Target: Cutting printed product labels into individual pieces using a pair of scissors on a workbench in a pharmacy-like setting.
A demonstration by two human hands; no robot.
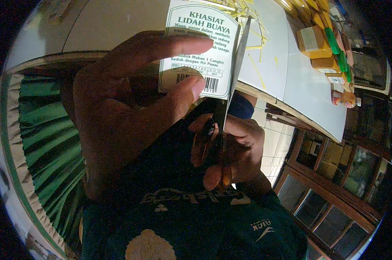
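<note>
My left hand (pixel 118 97) pinches a white printed paper label (pixel 201 24) between thumb and forefinger. Green border lines, writing and a barcode cover the label's face. In my right hand (pixel 246 146) is a pair of scissors (pixel 242 45), with fingers and thumb in the orange-toned handle loops. One long metal blade runs along the label's right edge, its tip pointing away from me. The other blade is dark and partly hidden near the label's lower right corner, so I cannot tell how far apart the blades are.
Thin yellow-edged paper offcuts (pixel 254 29) lie scattered on a white tabletop (pixel 274 71). Packs of yellow-brown contents (pixel 313 39) and a small bottle (pixel 344 99) stand along its right side. A wooden cabinet with glass panes (pixel 332 182) is at lower right; pleated green cloth (pixel 49 130) hangs at left.
</note>
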